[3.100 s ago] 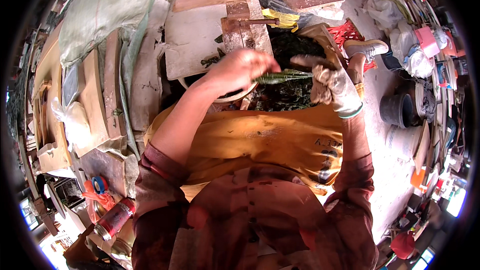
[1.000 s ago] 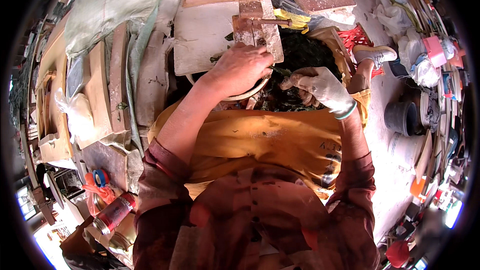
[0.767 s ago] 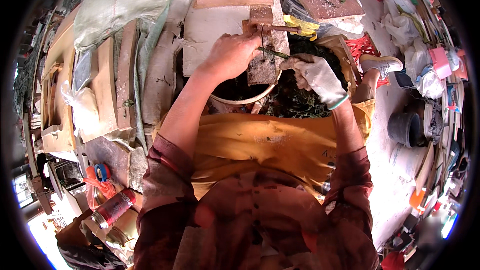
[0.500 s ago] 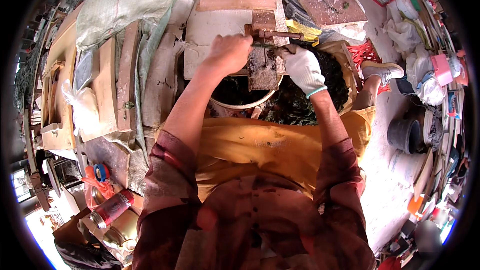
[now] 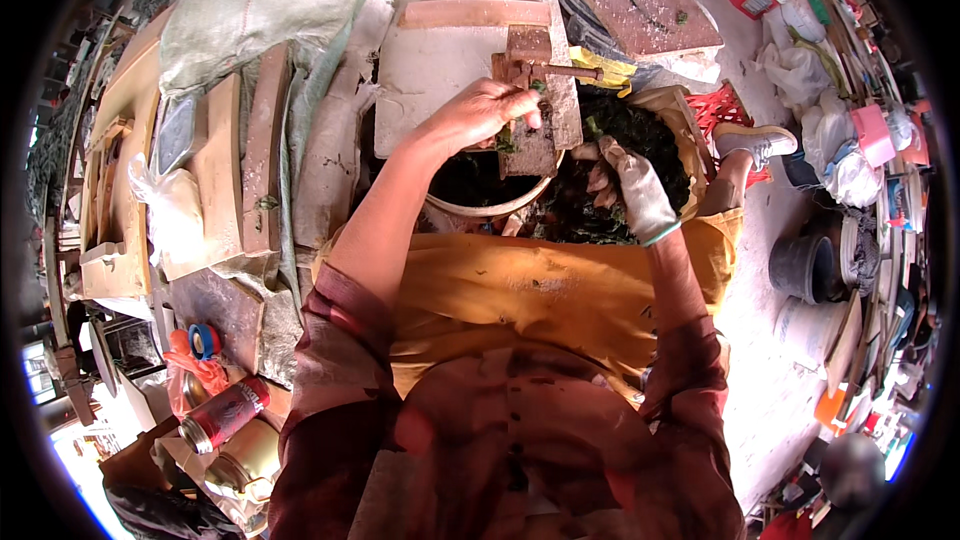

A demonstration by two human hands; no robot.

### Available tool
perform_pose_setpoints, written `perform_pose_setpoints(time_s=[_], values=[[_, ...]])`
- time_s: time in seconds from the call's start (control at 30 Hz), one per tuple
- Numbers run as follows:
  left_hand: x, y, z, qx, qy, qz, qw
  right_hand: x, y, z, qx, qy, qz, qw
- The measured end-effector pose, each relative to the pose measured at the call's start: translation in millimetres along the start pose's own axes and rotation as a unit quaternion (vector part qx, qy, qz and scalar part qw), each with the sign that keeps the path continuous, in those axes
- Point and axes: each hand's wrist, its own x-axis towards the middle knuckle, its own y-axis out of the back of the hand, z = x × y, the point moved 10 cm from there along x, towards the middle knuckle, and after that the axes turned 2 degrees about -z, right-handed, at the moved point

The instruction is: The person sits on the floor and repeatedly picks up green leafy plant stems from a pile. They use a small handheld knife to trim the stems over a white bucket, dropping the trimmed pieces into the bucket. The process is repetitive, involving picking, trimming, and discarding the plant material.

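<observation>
Over wooden block (image 5: 527,160), left hand (image 5: 478,112) nearly closed on green scraps (image 5: 505,143); right hand (image 5: 640,185) half-curled, hold unclear; best clear of bar (image 5: 572,71).

The glove (image 5: 648,200) is knitted cloth — the block (image 5: 528,158) rough.

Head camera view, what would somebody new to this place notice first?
Probably the orange-yellow cloth spread across the person's lap, in the middle of the picture. Just above it, the bare left hand is at a brown block at the edge of a white board, while the white-gloved right hand is over dark green leaves. At lower left, a red cylindrical container also stands out.
</observation>
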Motion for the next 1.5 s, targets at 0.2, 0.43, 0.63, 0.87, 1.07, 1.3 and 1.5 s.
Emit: perform_pose_setpoints(time_s=[0.2, 0.43, 0.63, 0.87, 1.07, 1.3, 1.5], values=[[-8, -15, 10, -0.105, 0.019, -0.034, 0.994, -6, -56, -4, 0.158, 0.037, -0.078, 0.984], [-14, 12, 9, -0.098, 0.03, 0.077, 0.992, -4, -97, -16, 0.13, 0.007, -0.045, 0.99], [-25, 44, -2, 0.223, 0.059, 0.088, 0.969, -9, -138, 17, 0.268, -0.1, -0.016, 0.958], [-34, 46, -20, 0.434, 0.18, 0.007, 0.883, 15, -188, 82, 0.537, -0.206, -0.018, 0.818], [-31, 65, -28, 0.398, 0.132, 0.072, 0.905, -14, -165, 109, 0.474, -0.203, 0.025, 0.857], [-27, 42, -48, 0.422, 0.148, 0.034, 0.894, -81, -67, 123, 0.202, -0.237, -0.011, 0.95], [-10, 21, -101, 0.413, 0.152, -0.056, 0.896, -89, 48, 132, 0.237, -0.193, 0.14, 0.942]])
